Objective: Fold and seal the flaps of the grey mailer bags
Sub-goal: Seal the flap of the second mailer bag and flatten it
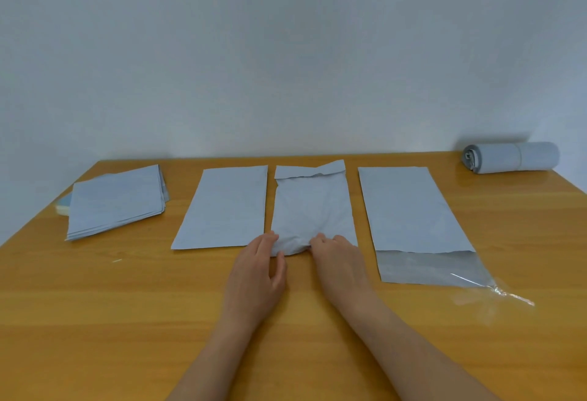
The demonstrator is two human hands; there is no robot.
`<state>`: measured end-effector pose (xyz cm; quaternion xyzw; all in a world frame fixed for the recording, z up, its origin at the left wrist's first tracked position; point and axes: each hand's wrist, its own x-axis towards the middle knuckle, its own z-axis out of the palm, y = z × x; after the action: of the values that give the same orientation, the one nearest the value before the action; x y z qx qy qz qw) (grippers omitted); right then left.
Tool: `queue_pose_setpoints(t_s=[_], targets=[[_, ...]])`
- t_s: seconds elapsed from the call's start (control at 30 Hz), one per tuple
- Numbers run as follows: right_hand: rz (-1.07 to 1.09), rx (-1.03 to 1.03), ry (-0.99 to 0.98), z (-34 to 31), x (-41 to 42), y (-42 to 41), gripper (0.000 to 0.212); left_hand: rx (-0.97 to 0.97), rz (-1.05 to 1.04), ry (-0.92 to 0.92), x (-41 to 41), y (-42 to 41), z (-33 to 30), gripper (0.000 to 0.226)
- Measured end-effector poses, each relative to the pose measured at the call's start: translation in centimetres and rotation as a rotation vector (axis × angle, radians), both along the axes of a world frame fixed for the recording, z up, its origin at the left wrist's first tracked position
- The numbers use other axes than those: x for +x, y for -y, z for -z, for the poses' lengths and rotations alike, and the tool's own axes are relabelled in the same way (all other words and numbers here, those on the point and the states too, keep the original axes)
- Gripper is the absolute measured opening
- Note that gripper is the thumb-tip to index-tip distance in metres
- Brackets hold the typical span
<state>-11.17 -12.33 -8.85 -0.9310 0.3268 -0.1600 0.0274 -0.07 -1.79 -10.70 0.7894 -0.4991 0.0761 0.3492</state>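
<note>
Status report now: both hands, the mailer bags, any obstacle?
Left hand and right hand pressing near edge of middle mailer. Right mailer flap open, clear strip peeled. Nothing in the way.

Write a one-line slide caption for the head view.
Both hands, left and right, press the near end of the middle mailer bag on the wooden table.

On the worktop [95, 305]: 3 bags in a row, left bag [225, 207], middle bag [313, 207], right bag [409, 210]. Far left, a pile of bags [117, 202]. Far right, at the back, a roll [511, 157].
</note>
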Motion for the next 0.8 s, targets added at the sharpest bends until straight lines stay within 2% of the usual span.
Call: queue_pose_setpoints(t_s=[0.03, 0.07, 0.13, 0.23, 0.3, 0.4, 0.47, 0.53, 0.63, 0.7, 0.8], targets=[[0.014, -0.008, 0.021, -0.3, 0.0, 0.2, 0.044, -0.029, 0.002, 0.002, -0.1, 0.0, 0.0, 0.035], [0.005, 0.035, 0.011, -0.3, 0.0, 0.4, 0.042, -0.067, 0.0, 0.001, -0.2, -0.1, -0.1, 0.035], [0.053, 0.071, 0.073, 0.2, 0.2, 1.6, 0.024, -0.157, -0.021, -0.012, -0.4, -0.4, -0.3, 0.037], [0.14, 0.283, 0.349, -1.2, 0.0, 2.1, 0.026, -0.217, -0.06, -0.104, -0.6, -0.9, -0.4, 0.048], [0.172, 0.36, 0.556, -3.0, -0.2, 1.7, 0.022, -0.168, -0.029, -0.169, -1.0, -1.2, -0.5, 0.061], [0.162, 0.551, 0.828, -5.7, 0.0, 0.6, 0.02, -0.01, 0.081, -0.29, -2.2, -0.8, -1.5, 0.094], [0.111, 0.703, 0.976, -7.4, 0.2, -0.4, 0.02, 0.02, 0.119, -0.389, -3.0, -0.1, -2.6, 0.101], [0.067, 0.808, 1.055, -8.7, 0.2, -1.2, 0.018, -0.099, 0.121, -0.469, -3.7, 0.6, -3.7, 0.083], [-0.006, 0.908, 1.093, -10.2, -0.1, -1.8, 0.022, -0.424, 0.064, -0.521, -4.2, 0.9, -5.6, 0.022], [-0.01, 0.803, 1.078, -10.5, -0.8, -1.3, 0.025, -0.57, -0.035, -0.583, -3.9, 0.8, -6.7, 0.016], [0.122, 0.471, 0.936, -9.4, -2.4, 0.9, 0.007, -0.645, -0.107, -0.768, -2.7, 0.6, -7.8, 0.016]])
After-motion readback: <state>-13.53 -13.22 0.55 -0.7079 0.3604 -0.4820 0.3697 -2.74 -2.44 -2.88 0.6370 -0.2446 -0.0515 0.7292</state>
